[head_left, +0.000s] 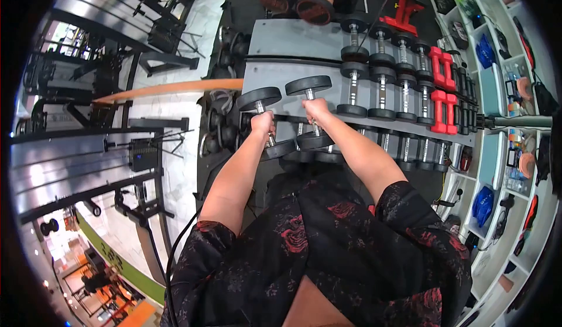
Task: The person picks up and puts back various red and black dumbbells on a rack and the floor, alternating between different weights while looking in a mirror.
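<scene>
My left hand (263, 123) is wrapped round the metal handle of a dumbbell (259, 97) with black round heads. In my right hand (316, 110) is a matching dumbbell (308, 85), its handle gripped between the two heads. Both dumbbells are held side by side over the front edge of the grey rack shelf (263, 72), far heads pointing away from me. Their near heads are almost side by side, close in front of my body. Just right of my right hand, a black dumbbell (353, 91) rests on the shelf.
More black dumbbells (405, 99) and red dumbbells (444, 112) line the shelf to the right, with a lower row beneath. A mirror (298, 40) behind the rack reflects them. Kettlebells (215, 129) stand left of the rack; white shelving (494, 151) is at right, gym machines (143, 154) at left.
</scene>
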{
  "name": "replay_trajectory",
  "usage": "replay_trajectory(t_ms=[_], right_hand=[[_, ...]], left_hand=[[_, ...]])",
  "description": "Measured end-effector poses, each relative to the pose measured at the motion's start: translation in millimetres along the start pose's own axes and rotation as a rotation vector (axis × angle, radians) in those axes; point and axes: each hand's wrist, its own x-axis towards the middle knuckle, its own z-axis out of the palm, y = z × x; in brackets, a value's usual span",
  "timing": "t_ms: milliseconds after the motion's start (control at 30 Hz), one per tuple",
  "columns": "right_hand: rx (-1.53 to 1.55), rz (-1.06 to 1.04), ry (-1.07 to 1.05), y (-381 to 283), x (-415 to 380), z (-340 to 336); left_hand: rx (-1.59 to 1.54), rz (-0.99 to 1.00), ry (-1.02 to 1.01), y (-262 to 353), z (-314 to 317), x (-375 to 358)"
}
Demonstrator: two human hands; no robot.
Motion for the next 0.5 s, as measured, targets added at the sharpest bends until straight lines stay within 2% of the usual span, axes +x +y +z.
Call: replay_trajectory(t_ms=[300, 367, 500], right_hand=[[0.086, 0.002, 0.181, -27.0, 72.7, -12.3], [0.074, 0.003, 0.198, -34.8, 79.0, -19.6], [0.147, 0.002, 0.229, -34.3, 92.5, -20.8]], left_hand=[[0.271, 0.174, -0.046, 54.9, 31.4, 75.4], [0.265, 0.101, -0.101, 62.0, 37.6, 91.7], [0.301, 0.117, -0.088, 69.2, 48.7, 101.9]])
